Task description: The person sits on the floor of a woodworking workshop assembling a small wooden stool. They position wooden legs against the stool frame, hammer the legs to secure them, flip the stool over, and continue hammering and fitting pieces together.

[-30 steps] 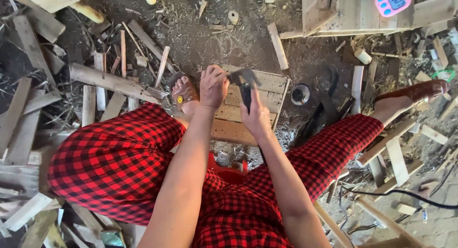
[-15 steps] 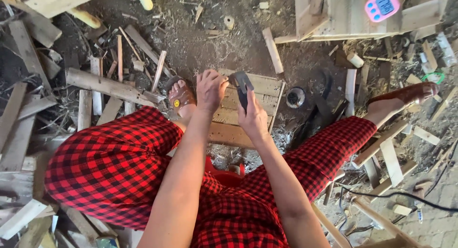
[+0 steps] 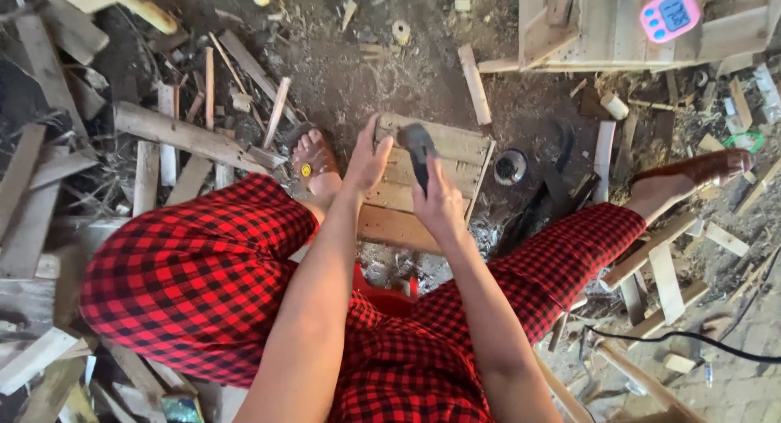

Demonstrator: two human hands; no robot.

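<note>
**Head view: hammer held over a small slatted wooden panel**

Head camera looks straight down on a seated person in red-and-black checked trousers (image 3: 187, 285), knees spread, both bare forearms reaching forward.

Right hand (image 3: 438, 205) – closed around the dark handle of a hammer (image 3: 419, 150). The hammer head points away from the body and sits above the upper slats of a wooden panel (image 3: 455, 146). Whether the head touches the wood cannot be told.

Left hand (image 3: 366, 159) – fingers straight and together, holding nothing, resting at the left edge of the panel, just beside the hammer.

The panel lies flat on the dirt between the person's feet, made of several pale boards side by side. The left foot, in a brown sandal (image 3: 313, 159), is planted just to the left of it. The right foot (image 3: 691, 175) is stretched well out to the right, among scrap wood.

Surroundings – a small dark round tin (image 3: 511, 167) stands on the ground just right of the panel. Loose offcut planks (image 3: 175, 134) and splinters lie heaped to the left. A pale wooden crate frame (image 3: 602, 32) stands at the top right, with a pink digital timer (image 3: 669, 15) resting on it. A black cable (image 3: 691, 337) runs across the ground at the lower right.
</note>
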